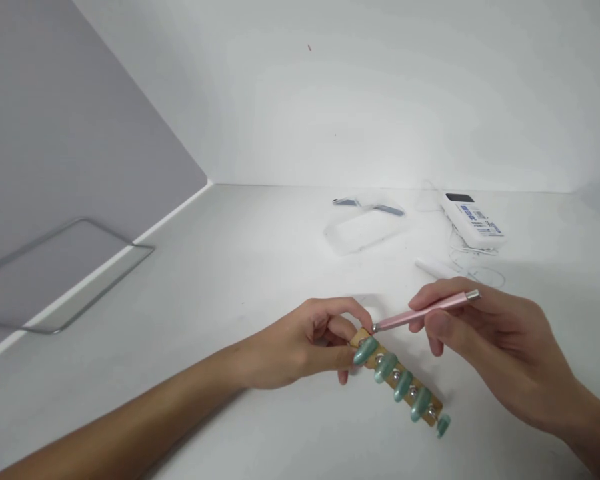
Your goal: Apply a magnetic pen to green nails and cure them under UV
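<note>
A short yellow-brown strip [399,367] carries several glossy green false nails [403,388] in a row, with small silvery round mounts between them. Its upper left end is pinched between the thumb and forefinger of my left hand [315,347], and it slants down to the right. My right hand [500,347] grips a slim pink pen-like tool [427,311] with silver ends, the way one holds a pencil. The tool's left tip is at the strip's upper end, close to my left forefinger; I cannot tell whether it touches.
Behind my hands lie a clear plastic tray or packet [365,233] and a white device [473,220] with a printed label and a thin cable. A white tube [435,268] is partly behind my right hand. At left, a bent metal wire frame [105,287] rests by the grey panel.
</note>
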Demonstrator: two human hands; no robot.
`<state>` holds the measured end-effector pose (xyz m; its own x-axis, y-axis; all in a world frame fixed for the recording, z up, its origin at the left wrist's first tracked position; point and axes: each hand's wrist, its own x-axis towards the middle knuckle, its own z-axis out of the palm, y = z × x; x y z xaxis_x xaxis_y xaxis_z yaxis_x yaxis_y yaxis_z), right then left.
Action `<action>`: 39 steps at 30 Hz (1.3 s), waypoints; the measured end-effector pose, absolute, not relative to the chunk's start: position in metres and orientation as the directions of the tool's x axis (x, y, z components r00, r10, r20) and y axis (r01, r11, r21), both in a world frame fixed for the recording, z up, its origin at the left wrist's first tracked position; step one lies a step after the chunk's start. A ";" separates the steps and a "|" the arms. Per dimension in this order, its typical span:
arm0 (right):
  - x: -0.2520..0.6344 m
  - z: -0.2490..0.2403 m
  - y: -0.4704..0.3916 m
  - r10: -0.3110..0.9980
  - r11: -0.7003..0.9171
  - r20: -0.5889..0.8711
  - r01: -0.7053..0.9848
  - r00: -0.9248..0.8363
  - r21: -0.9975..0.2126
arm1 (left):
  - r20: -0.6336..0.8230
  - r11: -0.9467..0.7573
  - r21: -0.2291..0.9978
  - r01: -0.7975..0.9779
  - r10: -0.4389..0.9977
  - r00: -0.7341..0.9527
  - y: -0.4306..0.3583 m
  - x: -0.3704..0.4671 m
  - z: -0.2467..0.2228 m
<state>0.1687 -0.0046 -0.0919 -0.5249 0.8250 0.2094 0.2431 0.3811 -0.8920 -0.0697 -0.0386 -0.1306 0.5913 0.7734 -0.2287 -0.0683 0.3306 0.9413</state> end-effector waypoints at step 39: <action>0.168 -0.085 -0.008 0.790 0.421 0.229 0.232 -0.568 -0.877 | -0.209 0.301 0.952 -0.057 0.775 0.597 -0.038 -0.069 -0.126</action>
<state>0.1676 -0.0079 -0.0853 -0.5680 0.7905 0.2291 0.2321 0.4209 -0.8769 -0.0685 -0.0379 -0.1262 0.5966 0.7749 -0.2089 -0.0570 0.3005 0.9521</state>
